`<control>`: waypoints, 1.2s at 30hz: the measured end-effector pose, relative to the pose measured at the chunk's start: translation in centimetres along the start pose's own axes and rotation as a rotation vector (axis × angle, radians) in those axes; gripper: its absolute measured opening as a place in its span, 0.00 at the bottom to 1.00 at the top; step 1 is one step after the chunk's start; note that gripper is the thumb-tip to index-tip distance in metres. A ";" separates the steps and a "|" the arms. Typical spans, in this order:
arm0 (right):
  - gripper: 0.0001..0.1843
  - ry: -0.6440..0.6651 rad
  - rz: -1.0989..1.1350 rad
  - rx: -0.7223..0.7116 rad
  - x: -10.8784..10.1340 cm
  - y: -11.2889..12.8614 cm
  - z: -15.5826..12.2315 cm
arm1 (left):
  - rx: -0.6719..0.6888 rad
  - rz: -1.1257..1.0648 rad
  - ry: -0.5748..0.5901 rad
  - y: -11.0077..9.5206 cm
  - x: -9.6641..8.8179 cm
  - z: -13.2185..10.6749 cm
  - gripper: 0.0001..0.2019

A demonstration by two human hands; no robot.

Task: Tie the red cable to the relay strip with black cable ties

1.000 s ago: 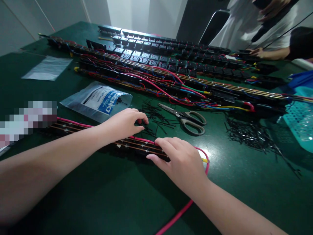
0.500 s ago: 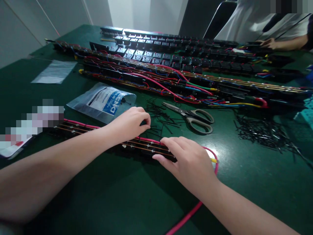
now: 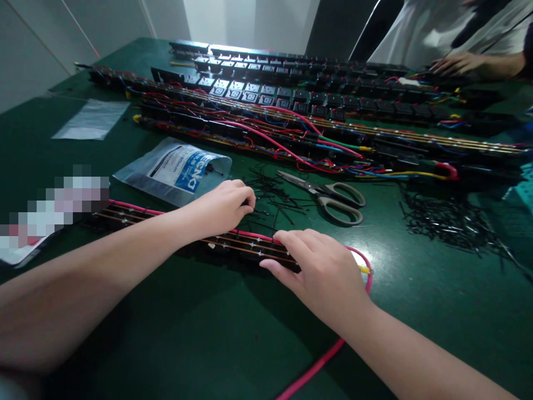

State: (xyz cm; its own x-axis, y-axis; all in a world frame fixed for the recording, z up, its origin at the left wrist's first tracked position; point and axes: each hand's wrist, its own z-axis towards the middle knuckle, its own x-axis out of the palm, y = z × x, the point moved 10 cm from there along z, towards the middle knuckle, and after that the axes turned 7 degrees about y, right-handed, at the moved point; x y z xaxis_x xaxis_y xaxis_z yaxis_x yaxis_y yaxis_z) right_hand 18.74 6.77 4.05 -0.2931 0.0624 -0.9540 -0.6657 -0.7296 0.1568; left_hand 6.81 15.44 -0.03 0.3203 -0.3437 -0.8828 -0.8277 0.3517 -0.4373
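Observation:
A long black power strip (image 3: 270, 248), with thin copper bars along its upper face, lies before me. A red cable (image 3: 137, 206) runs along its far edge and loops round at the right end. My right hand (image 3: 325, 272) grips the strip near that end, thumb on the near side and fingers on the far side. Just beyond the strip, my left hand (image 3: 227, 205) is closed in a pinch over loose black cable ties (image 3: 287, 203); what its fingertips hold is hidden. One cable tie (image 3: 273, 229) stands up beside my right fingertips.
Scissors (image 3: 333, 201) lie beyond my right hand, and a labelled plastic bag (image 3: 166, 172) beyond my left. Black offcuts (image 3: 458, 225) are heaped at the right. Wired strips (image 3: 258, 125) fill the back; a co-worker's hand (image 3: 458, 64) is at the far right.
My left thumb and fingers have closed together over the cable ties. My right hand stays on the strip. At the back, the co-worker's hand has shifted left.

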 end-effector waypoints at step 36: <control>0.18 0.016 -0.012 0.002 0.1 0.1 0.2 | 0.125 -0.060 -0.037 -2.1 -0.8 -0.6 0.04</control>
State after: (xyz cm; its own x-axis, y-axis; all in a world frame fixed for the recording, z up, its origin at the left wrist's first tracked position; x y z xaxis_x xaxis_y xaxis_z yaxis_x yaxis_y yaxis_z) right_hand 18.49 6.89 3.99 -0.2738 0.0600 -0.9599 -0.6704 -0.7276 0.1457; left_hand 8.07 14.47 1.70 0.3861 -0.3359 -0.8591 -0.7436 0.4379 -0.5053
